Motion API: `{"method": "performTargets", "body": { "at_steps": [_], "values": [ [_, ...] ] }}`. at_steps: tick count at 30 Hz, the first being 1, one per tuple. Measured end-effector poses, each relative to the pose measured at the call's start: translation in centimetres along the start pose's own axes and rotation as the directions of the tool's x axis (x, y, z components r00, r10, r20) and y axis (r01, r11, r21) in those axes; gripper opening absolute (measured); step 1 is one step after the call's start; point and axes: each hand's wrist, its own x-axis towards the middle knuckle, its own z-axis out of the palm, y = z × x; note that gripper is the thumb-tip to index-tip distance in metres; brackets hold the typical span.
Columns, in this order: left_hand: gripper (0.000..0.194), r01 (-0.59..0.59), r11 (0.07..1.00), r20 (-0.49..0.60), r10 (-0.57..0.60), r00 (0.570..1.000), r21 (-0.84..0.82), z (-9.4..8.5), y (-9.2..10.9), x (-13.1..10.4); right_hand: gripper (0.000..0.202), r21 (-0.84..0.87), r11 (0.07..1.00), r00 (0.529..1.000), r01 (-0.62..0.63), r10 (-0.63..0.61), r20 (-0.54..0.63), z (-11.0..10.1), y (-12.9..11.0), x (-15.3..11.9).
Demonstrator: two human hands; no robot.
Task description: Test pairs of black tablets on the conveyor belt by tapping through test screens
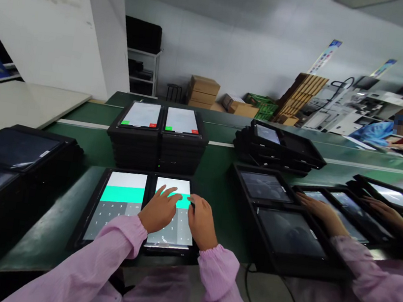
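Note:
Two tablets with lit calculator screens lie side by side in a black tray (pixel 82 227) in front of me. My left hand (pixel 161 209) is over the right tablet (pixel 169 238), fingers spread, its fingertips at the green band. My right hand (pixel 203 220) is at that tablet's right edge, fingers bent with the tips close to the screen. Whether the fingertips press the glass, I cannot tell. Both hands appear to hold nothing. The left tablet (pixel 121 195) shows a white and green display above a grey keypad, partly behind my left sleeve.
Behind stands a stack of black trays (pixel 135 149) topped by two lit tablets. More stacked trays with dark tablets are at the left (pixel 20 147) and right (pixel 287 231). A co-worker's hands (pixel 318 211) rest on tablets at right. Another person (pixel 382 131) works farther back.

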Motion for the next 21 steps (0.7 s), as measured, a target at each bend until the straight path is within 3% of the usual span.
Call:
{"method": "performTargets", "body": {
  "at_steps": [3, 7, 11, 16, 21],
  "values": [
    [0.042, -0.018, 1.0, -0.045, 0.017, 0.999, -0.016, 0.1, 0.2, 0.1, 0.031, 0.002, 1.0, 1.0, 0.009, -0.009, 0.013, 0.3, 0.2, -0.1],
    [0.043, -0.007, 0.998, 0.002, 0.007, 1.0, -0.057, 0.3, 0.6, 0.3, 0.029, -0.001, 1.0, 1.0, -0.002, 0.002, -0.019, 0.2, 0.2, -0.3],
    [0.041, 0.037, 0.996, -0.033, -0.039, 0.999, -0.08, -0.8, 0.4, -0.3, 0.028, 0.011, 1.0, 0.999, 0.028, -0.029, 0.042, -0.1, 0.2, -0.6],
    [0.037, 0.176, 0.976, -0.082, -0.187, 0.979, -0.127, -3.3, -0.5, -4.0, 0.027, 0.057, 0.997, 0.999, -0.053, 0.054, -0.004, -1.4, -0.4, -1.7],
    [0.036, 0.255, 0.953, -0.032, -0.263, 0.964, -0.166, -4.3, -0.9, -8.0, 0.026, 0.117, 0.992, 0.998, -0.056, 0.051, 0.042, -1.4, -2.3, -3.1]
  ]
}}
